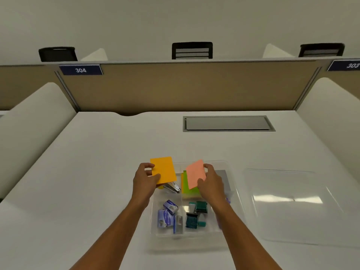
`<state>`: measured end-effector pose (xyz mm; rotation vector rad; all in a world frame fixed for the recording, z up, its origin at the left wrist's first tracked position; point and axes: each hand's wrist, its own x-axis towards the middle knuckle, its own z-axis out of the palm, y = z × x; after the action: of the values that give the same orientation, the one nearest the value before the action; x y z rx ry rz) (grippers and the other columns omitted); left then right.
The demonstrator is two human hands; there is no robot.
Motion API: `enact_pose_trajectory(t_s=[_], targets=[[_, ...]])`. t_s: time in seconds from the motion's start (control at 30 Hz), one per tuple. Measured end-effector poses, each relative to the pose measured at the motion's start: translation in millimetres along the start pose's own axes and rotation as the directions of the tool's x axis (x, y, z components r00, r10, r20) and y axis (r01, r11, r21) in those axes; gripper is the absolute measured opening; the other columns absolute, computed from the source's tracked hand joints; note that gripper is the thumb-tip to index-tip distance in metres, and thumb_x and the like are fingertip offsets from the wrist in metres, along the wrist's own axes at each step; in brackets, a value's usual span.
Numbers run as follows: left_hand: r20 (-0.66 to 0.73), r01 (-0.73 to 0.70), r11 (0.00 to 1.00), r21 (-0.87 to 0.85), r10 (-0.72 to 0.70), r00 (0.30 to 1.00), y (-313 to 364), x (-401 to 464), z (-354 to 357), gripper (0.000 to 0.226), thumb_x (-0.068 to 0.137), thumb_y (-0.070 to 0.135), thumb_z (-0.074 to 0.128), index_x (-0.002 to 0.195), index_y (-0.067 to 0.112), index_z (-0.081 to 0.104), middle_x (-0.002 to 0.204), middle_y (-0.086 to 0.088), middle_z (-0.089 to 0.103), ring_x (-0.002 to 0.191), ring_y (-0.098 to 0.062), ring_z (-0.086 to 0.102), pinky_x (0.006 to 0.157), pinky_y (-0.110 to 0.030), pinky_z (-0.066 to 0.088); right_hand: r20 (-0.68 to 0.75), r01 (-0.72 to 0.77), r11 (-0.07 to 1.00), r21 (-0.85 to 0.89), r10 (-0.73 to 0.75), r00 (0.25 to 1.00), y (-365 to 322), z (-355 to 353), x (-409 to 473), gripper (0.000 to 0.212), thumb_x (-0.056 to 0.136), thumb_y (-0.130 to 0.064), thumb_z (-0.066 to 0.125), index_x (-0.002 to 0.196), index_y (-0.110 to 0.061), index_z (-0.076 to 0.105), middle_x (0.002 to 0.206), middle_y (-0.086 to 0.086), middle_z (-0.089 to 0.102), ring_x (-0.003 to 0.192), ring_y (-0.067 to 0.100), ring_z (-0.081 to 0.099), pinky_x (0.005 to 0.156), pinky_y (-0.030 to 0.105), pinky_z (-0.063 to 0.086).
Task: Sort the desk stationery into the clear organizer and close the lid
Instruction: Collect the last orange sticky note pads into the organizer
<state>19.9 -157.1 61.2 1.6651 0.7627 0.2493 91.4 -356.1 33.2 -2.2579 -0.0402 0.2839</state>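
Note:
The clear organizer (236, 189) lies open on the white desk in front of me. My left hand (145, 178) holds an orange sticky-note pad (164, 169) above its far left compartment, where a metal stapler (173, 187) lies. My right hand (211, 181) holds a pink sticky-note pad (195, 173) over the far middle compartment, which contains green and yellow note pads (188, 187). Blue staple boxes (168, 214) fill the near left compartment. Teal stamps (195, 214) sit in the near middle one. The clear lid (292, 207) lies flat to the organizer's right.
A grey cable hatch (228, 123) is set into the desk at the back right. A tan partition (185, 86) with a "304" sign (80, 70) closes the far edge, and white side dividers (35, 121) flank the desk. Black chair backs (191, 50) show beyond.

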Motion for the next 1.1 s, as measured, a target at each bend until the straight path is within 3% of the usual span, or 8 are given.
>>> enact_pose_trajectory(t_s=[0.1,0.23,0.47,0.63,0.7,0.77,0.87,1.1], targets=[[0.013,-0.072,0.994,0.085,0.071,0.997,8.9,-2.5,17.5,0.027,0.084,0.003,0.064,0.103,0.022,0.064,0.111,-0.006,0.058,0.096,-0.023,0.061,0.065,-0.031,0.057,0.112,0.031,0.994,-0.102,-0.019,0.994,2.2,6.1,-4.5,0.058,0.09,-0.011,0.056,0.144,-0.018,0.036,0.129,0.01,0.058,0.109,0.028,0.058,0.086,0.036,0.049],[0.053,-0.104,0.988,0.114,0.098,0.994,14.8,-1.4,37.5,0.026,0.085,0.002,0.063,0.104,0.019,0.066,0.11,-0.006,0.059,0.092,-0.021,0.061,0.054,-0.018,0.05,0.18,0.098,0.972,-0.212,-0.06,0.982,1.8,6.9,-7.9,0.041,0.094,-0.023,0.054,0.135,-0.017,0.052,0.129,0.005,0.062,0.112,0.023,0.058,0.093,0.035,0.047],[0.15,-0.149,0.926,0.346,0.102,0.983,9.6,4.7,69.3,0.032,0.083,0.002,0.062,0.11,0.018,0.066,0.116,-0.008,0.062,0.09,-0.018,0.061,0.07,-0.027,0.052,0.146,0.129,0.986,-0.108,-0.113,0.983,17.7,-34.2,-3.7,0.041,0.092,-0.036,0.055,0.132,-0.025,0.056,0.133,-0.003,0.059,0.116,0.016,0.057,0.099,0.032,0.046],[0.211,-0.148,0.869,0.472,0.051,0.976,2.2,4.9,83.0,0.032,0.083,-0.001,0.059,0.11,0.016,0.065,0.114,-0.009,0.062,0.067,-0.024,0.068,0.058,-0.038,0.059,0.03,0.092,0.995,0.03,-0.092,0.995,43.4,-67.3,-1.9,0.033,0.092,-0.037,0.058,0.123,-0.029,0.059,0.122,-0.011,0.062,0.102,0.008,0.06,0.091,0.027,0.051],[0.217,-0.171,0.838,0.519,0.064,0.974,-1.2,6.0,87.8,0.033,0.083,-0.001,0.059,0.11,0.015,0.065,0.114,-0.009,0.063,0.07,-0.025,0.069,0.067,-0.042,0.059,-0.015,0.071,0.994,0.085,-0.07,0.997,52.9,-77.8,-2.5,0.03,0.092,-0.037,0.06,0.121,-0.03,0.058,0.118,-0.013,0.061,0.1,0.009,0.062,0.087,0.028,0.055],[0.225,-0.194,0.808,0.557,0.078,0.971,-1.0,6.2,92.6,0.036,0.082,-0.004,0.057,0.112,0.012,0.065,0.117,-0.01,0.064,0.082,-0.027,0.068,0.075,-0.041,0.057,-0.046,0.049,0.99,0.128,-0.044,0.998,61.3,-87.3,-4.4,0.025,0.092,-0.036,0.062,0.117,-0.031,0.057,0.112,-0.014,0.06,0.095,0.01,0.063,0.07,0.017,0.056],[0.266,-0.218,0.716,0.663,0.047,0.963,3.1,4.2,99.2,0.04,0.082,-0.006,0.053,0.117,0.011,0.063,0.121,-0.011,0.063,0.097,-0.027,0.064,0.08,-0.034,0.053,-0.088,0.03,0.987,0.158,-0.016,0.996,72.8,-98.4,-7.0,0.023,0.092,-0.037,0.063,0.114,-0.032,0.057,0.105,-0.017,0.057,0.089,0.007,0.061,0.049,0.005,0.044],[0.337,-0.288,0.554,0.781,0.013,0.941,6.8,-3.3,110.0,0.039,0.088,0.003,0.059,0.125,0.012,0.057,0.125,-0.01,0.06,0.108,-0.024,0.059,0.087,-0.029,0.048,-0.158,-0.006,0.983,0.182,0.036,0.987,97.1,-112.7,-9.0,0.025,0.092,-0.035,0.064,0.116,-0.032,0.06,0.111,-0.015,0.06,0.086,0.001,0.057,0.07,0.011,0.041]])
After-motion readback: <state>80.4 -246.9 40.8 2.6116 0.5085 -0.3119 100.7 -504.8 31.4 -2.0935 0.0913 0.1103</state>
